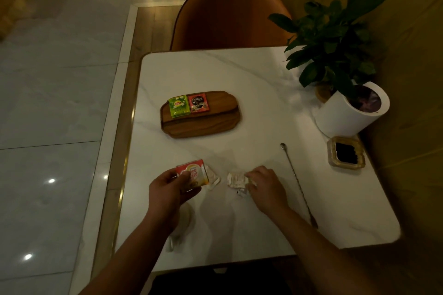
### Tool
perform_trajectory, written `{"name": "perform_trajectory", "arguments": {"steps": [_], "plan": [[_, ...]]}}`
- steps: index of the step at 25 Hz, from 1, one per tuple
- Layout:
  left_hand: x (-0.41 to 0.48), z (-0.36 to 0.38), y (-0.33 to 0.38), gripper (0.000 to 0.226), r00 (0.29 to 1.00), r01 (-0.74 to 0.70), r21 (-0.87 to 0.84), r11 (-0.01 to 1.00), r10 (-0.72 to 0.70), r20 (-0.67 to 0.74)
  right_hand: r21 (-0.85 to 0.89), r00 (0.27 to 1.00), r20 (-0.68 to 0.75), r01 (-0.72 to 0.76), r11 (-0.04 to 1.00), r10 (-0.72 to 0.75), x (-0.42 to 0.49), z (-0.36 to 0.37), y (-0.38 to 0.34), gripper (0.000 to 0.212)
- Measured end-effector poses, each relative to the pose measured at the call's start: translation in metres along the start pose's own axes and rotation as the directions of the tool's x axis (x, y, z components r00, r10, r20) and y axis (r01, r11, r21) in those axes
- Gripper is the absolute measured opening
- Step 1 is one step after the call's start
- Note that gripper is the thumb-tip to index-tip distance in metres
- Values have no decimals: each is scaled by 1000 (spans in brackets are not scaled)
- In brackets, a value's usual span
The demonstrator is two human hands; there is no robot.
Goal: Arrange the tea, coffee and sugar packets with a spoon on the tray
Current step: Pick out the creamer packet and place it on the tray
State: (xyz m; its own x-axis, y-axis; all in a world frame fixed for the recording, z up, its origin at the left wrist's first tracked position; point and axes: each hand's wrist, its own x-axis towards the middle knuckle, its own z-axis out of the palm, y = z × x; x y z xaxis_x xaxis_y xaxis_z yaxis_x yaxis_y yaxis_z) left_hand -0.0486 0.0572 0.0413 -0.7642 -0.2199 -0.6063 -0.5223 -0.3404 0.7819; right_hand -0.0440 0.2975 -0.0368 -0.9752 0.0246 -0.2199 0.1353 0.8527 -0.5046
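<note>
We look down on a white, marble-veined table (263, 93) with rounded corners. An orange-brown chair (230, 14) stands at its far edge. To the left lies a floor of large, pale glossy tiles (48, 103) with small bright lamp reflections (51, 180). A brass-coloured trim (127, 141) runs alongside the table. A tan wall (407, 31) stands close on the right, by a leafy plant (335, 38) in a white pot (347, 115) and a glass ashtray (346, 152). The light is dim and warm.
</note>
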Motion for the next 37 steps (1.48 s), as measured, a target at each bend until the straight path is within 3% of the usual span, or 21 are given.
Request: {"name": "perform_trajectory", "arguments": {"steps": [2, 5, 10, 14, 15, 20, 23, 28, 31, 33, 35, 37], "plan": [[1, -4, 3, 14, 1000, -2, -14, 1000, 2, -8, -146, 994, 61, 96, 985, -88, 9, 9, -6, 47], [3, -11, 5, 14, 1000, -10, -21, 1000, 9, -28, -309, 985, 144, 136, 941, -95, 25, 13, -6, 69], [6, -14, -1, 13, 1000, -3, -5, 1000, 3, -14, -391, 969, 134, 244, 887, -208, 40, 18, -12, 33], [7, -12, -7, 12, 1000, -3, 7, 1000, 3, 7, -93, 981, 77, 186, 978, -180, 29, 17, -13, 42], [7, -11, -8, 12, 1000, -2, 12, 1000, 2, 13, -86, 983, 40, 179, 980, -176, 24, 15, -7, 45], [6, -6, -11, 11, 999, 9, 12, 1000, -9, 34, -365, 971, 189, 206, 908, -144, 0, 2, 26, 59], [4, 0, -14, 12, 997, 15, 32, 999, -17, 70, -431, 963, 159, 264, 863, -215, 1, 4, 27, 48], [6, 1, -19, 13, 997, 16, 39, 999, -19, 77, -456, 964, 207, 247, 855, -168, 17, 4, 27, 48], [5, 1, -23, 14, 997, 31, 55, 998, -35, 74, -340, 986, 152, 116, 933, -67, 23, 1, 19, 34], [4, 2, -25, 12, 997, 35, 61, 998, -38, 63, -98, 995, 83, -54, 994, 62, 25, -9, 12, 19], [3, 4, -28, 12, 998, 35, 84, 996, -40, 52, 255, 981, 75, -194, 947, 180, 23, -22, 5, 17], [3, 9, -31, 13, 998, 44, 119, 992, -50, 45, 500, 976, -25, -174, 848, 215, 16, -36, -11, 18]]}}
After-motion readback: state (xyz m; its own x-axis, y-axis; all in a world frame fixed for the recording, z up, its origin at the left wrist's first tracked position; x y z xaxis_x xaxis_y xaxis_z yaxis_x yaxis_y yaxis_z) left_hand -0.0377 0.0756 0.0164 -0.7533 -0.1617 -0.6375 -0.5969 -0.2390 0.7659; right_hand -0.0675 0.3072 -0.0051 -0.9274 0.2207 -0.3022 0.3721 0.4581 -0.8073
